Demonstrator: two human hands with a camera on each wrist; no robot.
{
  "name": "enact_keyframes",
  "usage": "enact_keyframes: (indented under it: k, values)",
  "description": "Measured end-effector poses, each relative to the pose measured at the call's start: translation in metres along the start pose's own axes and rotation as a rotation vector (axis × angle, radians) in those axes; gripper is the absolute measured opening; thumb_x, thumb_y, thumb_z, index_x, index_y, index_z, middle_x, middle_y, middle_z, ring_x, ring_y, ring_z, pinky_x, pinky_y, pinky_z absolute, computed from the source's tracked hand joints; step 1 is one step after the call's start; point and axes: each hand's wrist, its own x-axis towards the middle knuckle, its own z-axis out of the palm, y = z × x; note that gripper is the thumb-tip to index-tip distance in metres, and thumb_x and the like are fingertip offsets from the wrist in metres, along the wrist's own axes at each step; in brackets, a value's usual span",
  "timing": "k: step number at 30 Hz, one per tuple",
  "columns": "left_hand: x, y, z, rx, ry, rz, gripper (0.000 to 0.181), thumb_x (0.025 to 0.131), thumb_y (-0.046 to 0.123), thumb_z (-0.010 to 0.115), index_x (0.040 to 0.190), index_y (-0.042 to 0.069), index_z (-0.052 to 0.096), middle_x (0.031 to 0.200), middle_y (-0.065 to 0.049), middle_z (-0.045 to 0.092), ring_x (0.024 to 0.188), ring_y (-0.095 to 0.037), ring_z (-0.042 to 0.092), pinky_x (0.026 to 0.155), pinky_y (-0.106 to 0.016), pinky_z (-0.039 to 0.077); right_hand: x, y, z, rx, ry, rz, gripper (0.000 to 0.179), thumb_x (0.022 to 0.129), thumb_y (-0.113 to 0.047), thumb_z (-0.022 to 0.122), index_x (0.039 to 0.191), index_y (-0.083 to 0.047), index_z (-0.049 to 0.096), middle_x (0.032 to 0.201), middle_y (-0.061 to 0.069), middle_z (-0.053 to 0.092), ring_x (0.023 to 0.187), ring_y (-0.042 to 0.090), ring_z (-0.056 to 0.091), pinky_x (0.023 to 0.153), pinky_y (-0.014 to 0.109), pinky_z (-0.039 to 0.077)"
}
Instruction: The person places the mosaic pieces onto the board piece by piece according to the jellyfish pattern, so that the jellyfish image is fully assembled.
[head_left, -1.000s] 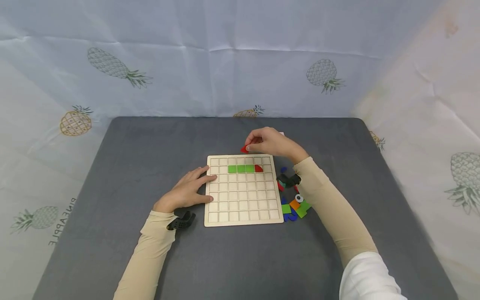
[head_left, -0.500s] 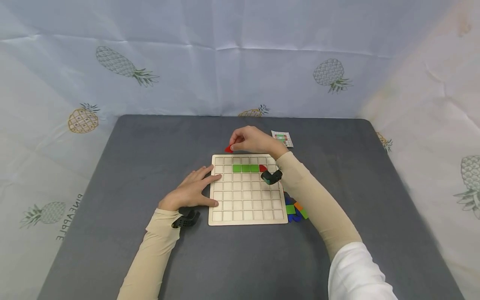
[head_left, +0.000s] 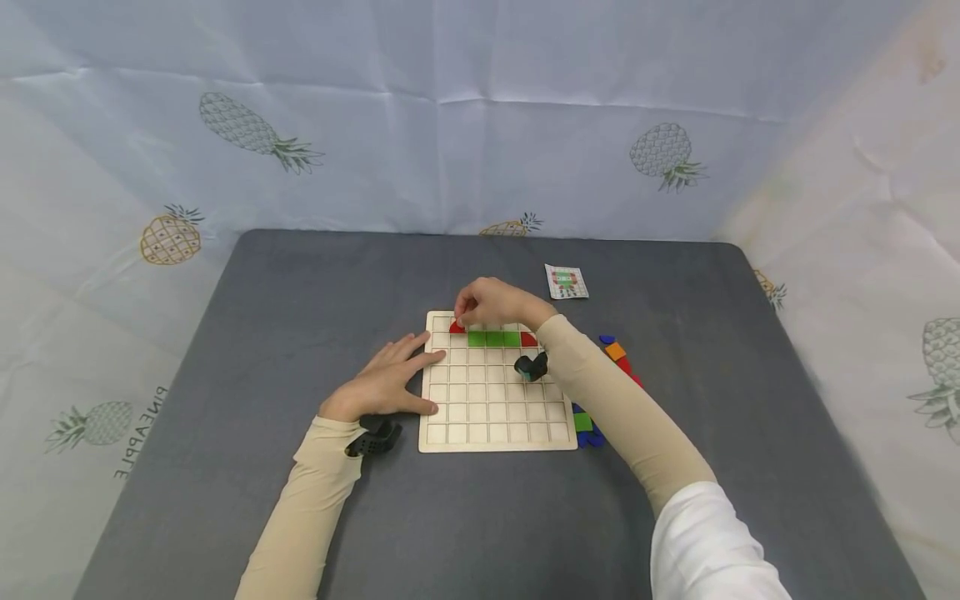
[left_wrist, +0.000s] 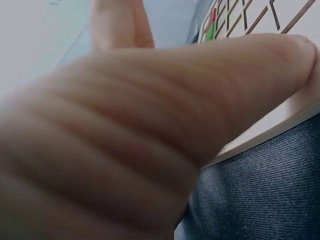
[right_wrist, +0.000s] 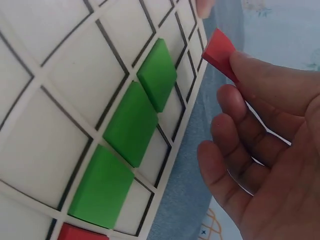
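While resting spread left hand [head_left: 382, 385] on gridded wooden board [head_left: 477, 392], pinches red tile [right_wrist: 218, 52] in right grip [head_left: 495, 302], seemingly mid-placement; next, likely needs squaring up, then releasing

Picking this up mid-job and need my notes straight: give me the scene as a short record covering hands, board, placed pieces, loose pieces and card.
left hand: fingertips of the left hand rest on the board's left side
right hand: right hand pinches a red piece near the far left corner
board: wooden grid board, flat on table
placed: three green squares in a row, second red piece at their right end
loose: mixed-colour pieces right of board, partly hidden by right arm
card: printed card beyond board, far right
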Motion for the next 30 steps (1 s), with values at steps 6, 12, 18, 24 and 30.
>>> enact_keyframes:
  k: [6,12,18,24,30]
  values:
    - [0.000,-0.002,0.001,0.002,-0.008,-0.001,0.085,0.085,0.043,0.079,0.157,0.020,0.040,0.172,-0.012,0.013,0.158,-0.040,0.009,0.128,-0.060,0.009,0.003,0.003,0.005,-0.038,-0.045,0.000,0.014,0.101,-0.019,0.060,0.101,-0.015,0.074,0.100,0.002,0.070,0.081,0.016,0.057,0.072,0.029,0.048]
    - [-0.001,-0.003,0.001,-0.003,-0.001,0.004,0.085,0.085,0.043,0.078,0.157,0.020,0.040,0.172,-0.012,0.013,0.159,-0.040,0.009,0.128,-0.060,0.009,0.006,0.005,0.007,-0.050,-0.065,-0.003,0.014,0.101,-0.020,0.062,0.098,-0.015,0.075,0.100,0.001,0.072,0.085,0.014,0.061,0.076,0.028,0.050]
    - [-0.001,-0.003,0.001,-0.015,0.003,0.007,0.084,0.085,0.043,0.078,0.157,0.020,0.040,0.172,-0.012,0.013,0.158,-0.040,0.009,0.128,-0.061,0.009,0.006,0.005,0.009,-0.064,-0.082,-0.001,0.014,0.100,-0.018,0.064,0.093,-0.015,0.075,0.094,0.000,0.072,0.082,0.014,0.059,0.078,0.029,0.049]
    - [-0.002,-0.003,0.001,-0.017,0.006,0.011,0.083,0.086,0.042,0.077,0.157,0.020,0.041,0.171,-0.012,0.015,0.159,-0.039,0.010,0.128,-0.061,0.009,0.007,0.004,0.011,-0.116,-0.078,-0.027,0.013,0.099,-0.018,0.066,0.093,-0.014,0.077,0.091,0.001,0.073,0.077,0.013,0.059,0.077,0.028,0.049]
    - [-0.003,-0.003,0.001,-0.026,0.020,0.024,0.081,0.086,0.040,0.077,0.156,0.019,0.042,0.171,-0.013,0.016,0.158,-0.040,0.011,0.128,-0.061,0.009,0.011,0.002,0.014,-0.198,-0.056,-0.028,0.013,0.098,-0.020,0.066,0.090,-0.015,0.075,0.092,-0.001,0.071,0.084,0.016,0.058,0.085,0.032,0.049]
